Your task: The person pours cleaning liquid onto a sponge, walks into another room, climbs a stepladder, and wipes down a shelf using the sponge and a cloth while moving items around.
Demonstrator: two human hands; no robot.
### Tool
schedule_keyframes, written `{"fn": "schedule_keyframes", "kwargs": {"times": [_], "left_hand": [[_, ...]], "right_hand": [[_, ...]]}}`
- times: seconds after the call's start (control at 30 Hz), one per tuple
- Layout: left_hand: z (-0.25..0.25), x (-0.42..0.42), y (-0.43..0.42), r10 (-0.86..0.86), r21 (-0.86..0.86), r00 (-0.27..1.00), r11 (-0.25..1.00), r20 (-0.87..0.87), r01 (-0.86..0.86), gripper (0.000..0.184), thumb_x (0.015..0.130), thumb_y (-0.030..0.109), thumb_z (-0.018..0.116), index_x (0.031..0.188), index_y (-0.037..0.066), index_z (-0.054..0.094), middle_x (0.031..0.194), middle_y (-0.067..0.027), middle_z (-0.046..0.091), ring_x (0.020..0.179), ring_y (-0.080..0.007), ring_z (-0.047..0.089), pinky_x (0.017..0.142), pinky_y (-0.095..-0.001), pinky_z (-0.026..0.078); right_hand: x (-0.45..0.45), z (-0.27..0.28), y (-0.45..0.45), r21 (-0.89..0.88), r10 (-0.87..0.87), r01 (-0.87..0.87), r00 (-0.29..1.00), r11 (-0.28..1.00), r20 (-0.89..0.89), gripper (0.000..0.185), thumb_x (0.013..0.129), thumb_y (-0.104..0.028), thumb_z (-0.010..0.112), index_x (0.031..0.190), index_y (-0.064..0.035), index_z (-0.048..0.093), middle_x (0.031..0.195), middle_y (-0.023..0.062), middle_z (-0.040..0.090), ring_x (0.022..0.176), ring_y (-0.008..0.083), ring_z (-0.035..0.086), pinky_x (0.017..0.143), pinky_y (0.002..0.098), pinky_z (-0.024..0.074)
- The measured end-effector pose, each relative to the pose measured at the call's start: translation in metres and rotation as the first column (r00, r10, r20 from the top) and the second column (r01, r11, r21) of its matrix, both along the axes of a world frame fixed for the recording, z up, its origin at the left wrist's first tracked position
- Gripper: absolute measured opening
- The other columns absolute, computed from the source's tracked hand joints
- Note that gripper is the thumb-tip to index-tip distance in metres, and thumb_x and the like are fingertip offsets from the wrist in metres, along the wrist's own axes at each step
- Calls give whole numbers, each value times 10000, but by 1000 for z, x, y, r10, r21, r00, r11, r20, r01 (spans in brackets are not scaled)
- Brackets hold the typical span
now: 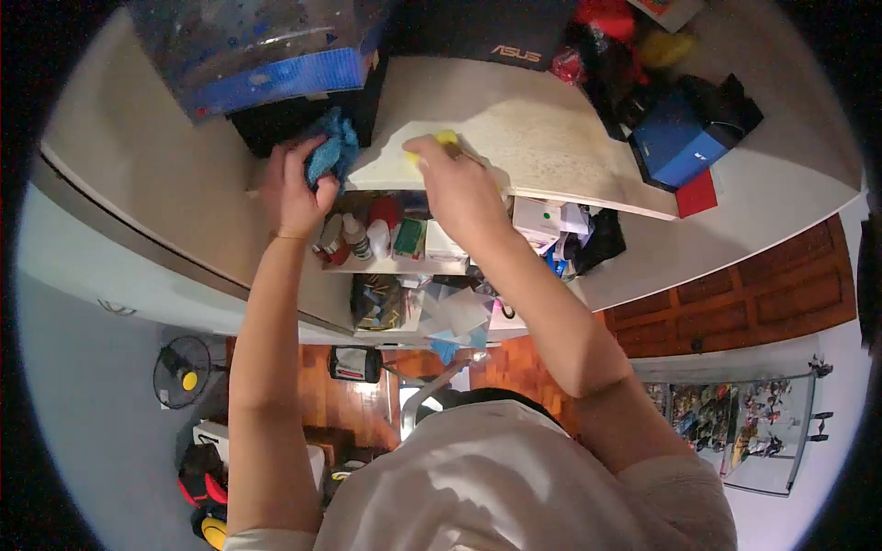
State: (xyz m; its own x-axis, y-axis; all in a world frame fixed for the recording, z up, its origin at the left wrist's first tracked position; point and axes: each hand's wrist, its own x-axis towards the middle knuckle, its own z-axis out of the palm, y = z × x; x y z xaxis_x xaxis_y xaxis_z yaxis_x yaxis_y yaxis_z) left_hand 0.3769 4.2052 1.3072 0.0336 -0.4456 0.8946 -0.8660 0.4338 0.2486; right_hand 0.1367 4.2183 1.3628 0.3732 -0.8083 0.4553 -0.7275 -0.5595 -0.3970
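My left hand is closed around a crumpled blue cloth at the left front of the upper shelf. Just behind the cloth stands a black box, with a large clear-and-blue package on top of it. Over the front part of the light wooden shelf, my right hand presses down on a yellow sponge. The fingers cover most of the sponge, so only its edges show.
A black ASUS box stands at the back of the shelf. To the right are a blue box and a red card. Lower shelves hold bottles, a green box and white boxes. A fan is at lower left.
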Motion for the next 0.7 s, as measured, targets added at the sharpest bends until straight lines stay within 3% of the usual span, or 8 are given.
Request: {"fn": "schedule_keyframes", "kwargs": {"times": [0.07,0.17,0.23,0.33,0.4,0.5,0.6,0.7], "left_hand": [[-5,5,-6,-37,-22,999,999,10,37,430,668,221,619,1097,195,591,1017,-104,588,895,-326,595,720,-400,508],[-22,14,-8,-68,123,998,990,-5,68,500,729,157,555,1212,44,492,1123,-180,519,1022,-330,505,943,-406,395],[-16,10,-3,-31,134,999,991,9,29,502,730,153,553,1215,40,488,1136,-179,520,1022,-325,507,947,-407,394],[-17,7,-1,-39,173,999,984,-8,40,495,736,152,556,1214,44,491,1133,-176,527,1007,-316,517,941,-420,399],[-17,7,-7,-36,19,999,999,-40,37,438,664,256,628,1098,213,594,1028,-124,585,899,-351,596,722,-429,512],[-2,2,11,59,129,992,989,115,-74,481,728,208,589,1184,69,532,1068,-165,538,973,-307,538,879,-389,441],[-22,7,0,-30,211,996,976,-87,48,493,700,226,610,1168,84,545,1046,-171,556,972,-334,544,860,-402,452],[0,2,7,3,57,999,998,36,-5,497,663,250,637,1146,155,569,1046,-160,582,935,-354,575,790,-420,487]], "right_hand": [[-30,17,-7,148,-36,43,998,988,-52,228,895,-199,552,1119,-174,588,1024,153,644,892,319,628,787,434,496],[-133,-4,-72,-544,-253,56,922,837,-294,182,833,-223,612,946,-104,689,912,156,667,959,301,604,842,448,470],[-150,17,-87,-309,-481,409,852,859,-207,198,841,-235,585,876,-81,705,927,153,667,929,304,612,827,452,479],[-102,21,-99,-92,-425,445,745,891,-514,234,860,-242,542,861,-77,708,892,157,668,863,310,636,788,456,496],[-62,4,-64,-184,-94,31,935,982,-341,258,875,-234,508,871,-63,701,873,175,669,803,315,655,736,454,520],[-124,12,-116,-52,-209,204,913,978,-350,221,879,-195,509,962,-96,689,910,189,660,850,331,644,751,443,507],[-153,-6,-199,0,-269,289,892,957,-364,225,882,-167,506,1009,-97,678,932,187,660,876,333,640,763,429,502],[-74,-1,-186,41,-188,247,826,968,-531,231,884,-142,495,1012,-51,665,943,163,673,881,316,647,779,403,506]]}}
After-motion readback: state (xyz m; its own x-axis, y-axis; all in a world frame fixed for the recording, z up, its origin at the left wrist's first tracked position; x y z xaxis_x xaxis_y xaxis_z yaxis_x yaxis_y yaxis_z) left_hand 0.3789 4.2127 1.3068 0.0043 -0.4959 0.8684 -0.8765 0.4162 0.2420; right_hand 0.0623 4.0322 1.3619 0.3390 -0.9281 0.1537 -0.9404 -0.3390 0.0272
